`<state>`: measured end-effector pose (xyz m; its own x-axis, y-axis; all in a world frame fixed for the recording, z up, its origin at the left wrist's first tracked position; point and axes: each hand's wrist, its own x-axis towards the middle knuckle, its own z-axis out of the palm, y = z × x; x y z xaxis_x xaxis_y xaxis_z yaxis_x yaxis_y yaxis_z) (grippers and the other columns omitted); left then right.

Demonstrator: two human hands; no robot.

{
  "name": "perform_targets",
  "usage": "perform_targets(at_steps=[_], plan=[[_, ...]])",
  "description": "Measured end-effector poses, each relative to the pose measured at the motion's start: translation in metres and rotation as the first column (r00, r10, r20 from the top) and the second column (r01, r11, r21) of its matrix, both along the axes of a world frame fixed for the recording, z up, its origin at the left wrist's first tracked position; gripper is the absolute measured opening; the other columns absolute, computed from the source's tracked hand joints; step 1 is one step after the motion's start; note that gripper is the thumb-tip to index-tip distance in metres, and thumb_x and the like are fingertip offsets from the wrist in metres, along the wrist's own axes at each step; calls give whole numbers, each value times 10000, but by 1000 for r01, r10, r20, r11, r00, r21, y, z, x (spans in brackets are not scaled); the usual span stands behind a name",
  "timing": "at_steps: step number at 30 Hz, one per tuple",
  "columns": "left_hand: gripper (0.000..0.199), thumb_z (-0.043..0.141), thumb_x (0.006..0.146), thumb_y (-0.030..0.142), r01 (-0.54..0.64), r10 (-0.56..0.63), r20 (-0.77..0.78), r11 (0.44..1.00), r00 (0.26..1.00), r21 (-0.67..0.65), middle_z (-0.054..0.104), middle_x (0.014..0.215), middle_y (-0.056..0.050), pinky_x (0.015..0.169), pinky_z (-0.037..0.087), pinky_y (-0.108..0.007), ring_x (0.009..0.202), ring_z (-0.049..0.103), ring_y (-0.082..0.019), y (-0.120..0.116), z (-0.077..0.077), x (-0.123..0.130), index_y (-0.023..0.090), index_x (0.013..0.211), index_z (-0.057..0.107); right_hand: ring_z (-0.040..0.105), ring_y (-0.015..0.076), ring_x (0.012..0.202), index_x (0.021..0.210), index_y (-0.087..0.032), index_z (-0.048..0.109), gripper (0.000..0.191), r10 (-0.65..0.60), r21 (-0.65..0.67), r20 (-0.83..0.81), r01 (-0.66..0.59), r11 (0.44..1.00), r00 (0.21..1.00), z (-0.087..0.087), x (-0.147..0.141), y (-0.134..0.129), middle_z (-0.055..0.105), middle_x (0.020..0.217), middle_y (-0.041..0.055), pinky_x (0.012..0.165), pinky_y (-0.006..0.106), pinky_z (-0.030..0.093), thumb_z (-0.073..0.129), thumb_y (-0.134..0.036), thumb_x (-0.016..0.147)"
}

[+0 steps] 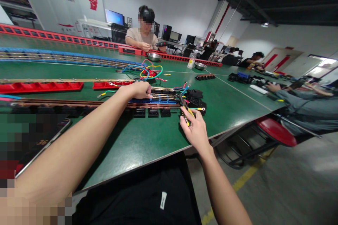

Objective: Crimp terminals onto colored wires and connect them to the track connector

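Observation:
My right hand (195,128) is wrapped round the handles of pliers (188,113) with yellow and black grips. The plier jaws reach the right ends of several long metal bars (165,97), by a black end block (194,94). My left hand (139,90) is closed with fingers curled down on the bars; what lies under its fingertips is hidden. Below the bars sit a blue holder strip (162,101) and black clips (153,113). A yellow-green wire with a ring lug (202,109) sticks out right of the pliers.
Red trays (42,87) and a long blue rail (66,56) lie farther left. Loose coloured wires (155,72), a metal bowl (154,56) and a bottle (191,61) are behind. A phone (44,144) is near my left arm. Co-workers sit across and at right, near a red stool (276,132).

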<state>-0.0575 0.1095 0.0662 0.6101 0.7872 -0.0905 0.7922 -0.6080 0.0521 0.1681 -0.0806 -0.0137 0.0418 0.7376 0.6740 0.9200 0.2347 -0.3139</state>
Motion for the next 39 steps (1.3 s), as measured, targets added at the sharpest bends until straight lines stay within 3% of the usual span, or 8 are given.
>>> perform_targets(at_steps=[6, 14, 30, 39], plan=[[325, 585, 823, 468, 5, -5, -2, 1000, 1000, 2, 716, 1004, -61, 701, 454, -271, 825, 632, -193, 0, 0, 0, 205, 986, 683, 581, 244, 1095, 1174, -182, 705, 343, -5, 77, 65, 0, 997, 998, -1, 0, -1, 506, 1190, 148, 930, 390, 520, 570, -260, 869], [326, 586, 812, 471, 16, -16, 11, 1000, 1000, 3, 721, 989, -59, 689, 457, -267, 823, 637, -192, 3, -2, -2, 208, 973, 687, 582, 257, 1086, 1141, -211, 719, 328, -16, 62, 103, 9, 998, 995, 0, -1, -1, 507, 1232, 139, 928, 415, 524, 569, -242, 851], [320, 585, 817, 452, 12, -12, -1, 1000, 1000, 9, 721, 984, -69, 686, 453, -272, 824, 638, -200, -2, 1, 0, 198, 977, 694, 606, 227, 1071, 1222, -210, 659, 363, -4, -3, -54, 4, 1000, 999, 2, 1, -3, 554, 1202, 132, 925, 380, 510, 518, -339, 914], [316, 587, 808, 471, 14, -14, -2, 1000, 1000, 12, 722, 975, -62, 671, 444, -273, 803, 633, -193, 1, 0, 0, 209, 954, 688, 600, 230, 1124, 1351, -189, 518, 421, 32, 27, -177, -27, 999, 984, 0, 9, 1, 618, 1223, 139, 950, 392, 484, 393, -329, 974]])
